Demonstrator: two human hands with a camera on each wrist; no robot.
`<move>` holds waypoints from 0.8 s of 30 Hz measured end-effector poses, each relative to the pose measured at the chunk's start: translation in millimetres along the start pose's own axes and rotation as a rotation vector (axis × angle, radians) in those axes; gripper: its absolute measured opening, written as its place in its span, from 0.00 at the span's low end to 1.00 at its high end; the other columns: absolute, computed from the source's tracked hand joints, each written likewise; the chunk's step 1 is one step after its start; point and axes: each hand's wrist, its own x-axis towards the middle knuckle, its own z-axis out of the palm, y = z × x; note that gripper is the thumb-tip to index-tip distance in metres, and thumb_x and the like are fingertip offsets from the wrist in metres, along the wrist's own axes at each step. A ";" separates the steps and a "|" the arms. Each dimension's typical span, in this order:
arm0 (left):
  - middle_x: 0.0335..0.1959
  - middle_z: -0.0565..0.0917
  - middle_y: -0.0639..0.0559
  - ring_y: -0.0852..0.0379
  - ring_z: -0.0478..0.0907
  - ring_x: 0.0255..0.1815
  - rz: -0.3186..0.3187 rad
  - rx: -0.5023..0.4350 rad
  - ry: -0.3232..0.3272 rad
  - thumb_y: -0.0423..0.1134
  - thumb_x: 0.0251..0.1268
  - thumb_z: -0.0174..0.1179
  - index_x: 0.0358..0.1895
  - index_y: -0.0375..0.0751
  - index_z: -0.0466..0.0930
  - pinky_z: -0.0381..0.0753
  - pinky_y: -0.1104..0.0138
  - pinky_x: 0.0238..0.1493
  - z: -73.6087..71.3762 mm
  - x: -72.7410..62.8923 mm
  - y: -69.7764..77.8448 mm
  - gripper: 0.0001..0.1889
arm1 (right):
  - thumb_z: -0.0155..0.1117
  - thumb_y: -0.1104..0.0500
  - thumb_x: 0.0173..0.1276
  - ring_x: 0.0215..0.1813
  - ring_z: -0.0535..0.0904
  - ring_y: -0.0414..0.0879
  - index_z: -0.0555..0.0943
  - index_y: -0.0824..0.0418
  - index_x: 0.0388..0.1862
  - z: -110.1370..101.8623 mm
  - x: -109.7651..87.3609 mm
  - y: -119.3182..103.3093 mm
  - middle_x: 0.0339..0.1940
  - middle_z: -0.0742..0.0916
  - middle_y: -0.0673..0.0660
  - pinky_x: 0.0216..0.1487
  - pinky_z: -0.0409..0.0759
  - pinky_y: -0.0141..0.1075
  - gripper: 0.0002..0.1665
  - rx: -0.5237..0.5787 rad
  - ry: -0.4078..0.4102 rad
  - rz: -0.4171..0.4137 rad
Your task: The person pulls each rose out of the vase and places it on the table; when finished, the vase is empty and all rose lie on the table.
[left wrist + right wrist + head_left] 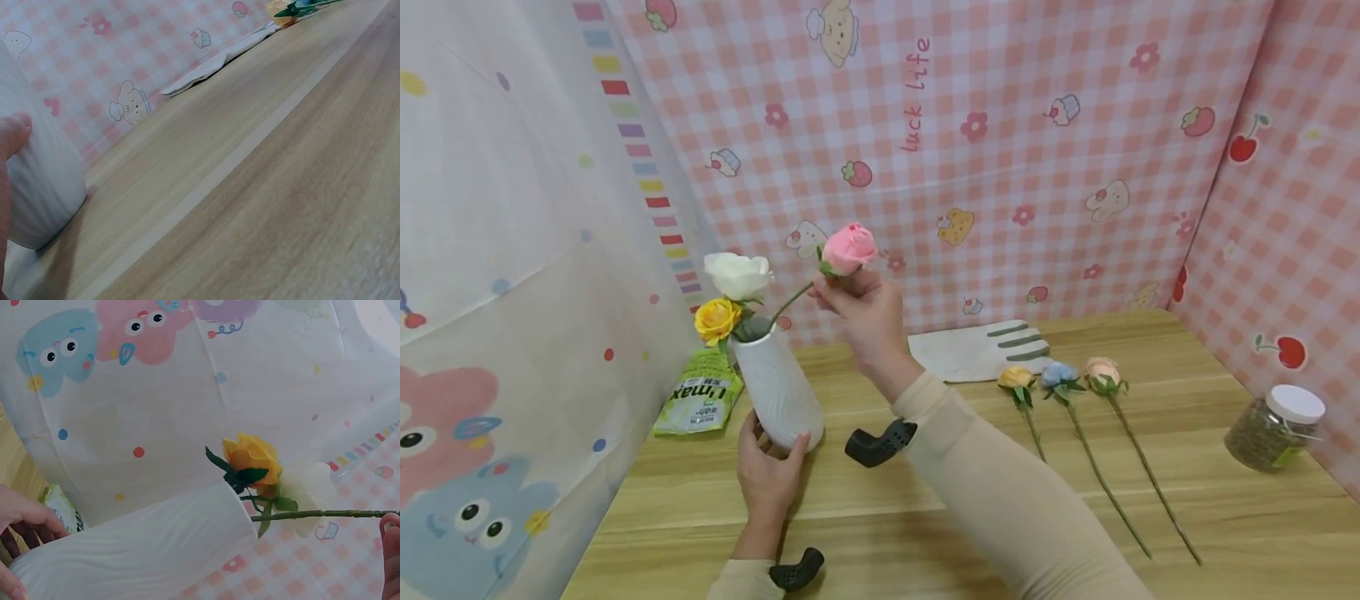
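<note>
A white ribbed vase [778, 392] stands tilted on the table, and my left hand [769, 471] grips it low near the base. In its mouth sit a white flower [737, 275] and a yellow rose [717, 320]. My right hand [868, 321] pinches the stem of a pink rose [850, 248] just below its bloom. In the right wrist view that green stem [325, 514] runs into the vase mouth, its lower end hidden inside. The left wrist view shows the thumb [15, 132] pressed against the vase wall.
Three flowers lie at the right: a yellow-orange rose [1017, 377], a blue one [1060, 374] and a peach one [1103, 372]. Behind them is a white glove [962, 352]. A lidded jar [1270, 429] stands far right, and a green packet [702, 396] lies left of the vase.
</note>
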 end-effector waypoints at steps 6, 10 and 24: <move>0.56 0.75 0.37 0.45 0.75 0.55 -0.012 -0.012 -0.007 0.43 0.47 0.76 0.67 0.34 0.64 0.80 0.51 0.48 0.9 0.2 -1.0 0.44 | 0.67 0.70 0.61 0.32 0.85 0.44 0.83 0.70 0.37 -8.9 4.2 -7.6 0.31 0.87 0.58 0.45 0.83 0.47 0.05 0.012 0.025 0.006; 0.56 0.75 0.38 0.45 0.75 0.54 -0.018 -0.009 -0.009 0.44 0.47 0.76 0.68 0.34 0.63 0.80 0.51 0.48 0.8 -0.1 -1.9 0.44 | 0.68 0.66 0.62 0.33 0.85 0.44 0.83 0.68 0.46 -11.9 7.2 -11.7 0.40 0.88 0.61 0.45 0.84 0.42 0.14 -0.025 0.025 -0.001; 0.56 0.75 0.37 0.44 0.74 0.55 0.001 -0.016 0.004 0.43 0.46 0.77 0.67 0.33 0.64 0.79 0.51 0.48 1.3 0.1 -3.6 0.45 | 0.68 0.62 0.62 0.33 0.84 0.43 0.84 0.65 0.41 -33.5 19.5 -28.4 0.35 0.87 0.60 0.42 0.84 0.36 0.10 0.033 0.193 -0.004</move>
